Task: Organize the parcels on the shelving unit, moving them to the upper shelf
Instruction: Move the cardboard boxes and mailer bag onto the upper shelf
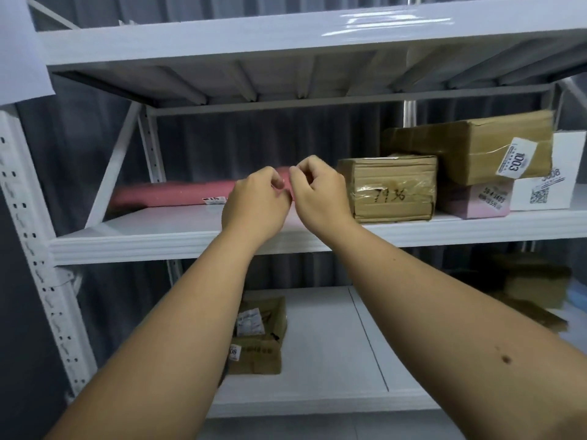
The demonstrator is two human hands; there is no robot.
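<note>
On the middle shelf [190, 230] of the white shelving unit [35, 249], a flat pink parcel [171, 193] lies toward the left rear. In front of its right end, the left hand [254, 206] and right hand [320, 193] meet above the shelf's front edge, fingers curled and pinched together; whether they grip the pink parcel cannot be told. Just right of the hands stands a taped brown box [392, 188] marked 7936. Beyond it a larger brown box [470, 144] labelled 1003 rests on a pink box [476, 198], with a white box [552, 182] at the shelf's right end. On the lower shelf [317, 344], a brown parcel [259, 338] sits toward the left. The top shelf [222, 42] spans above.
</note>
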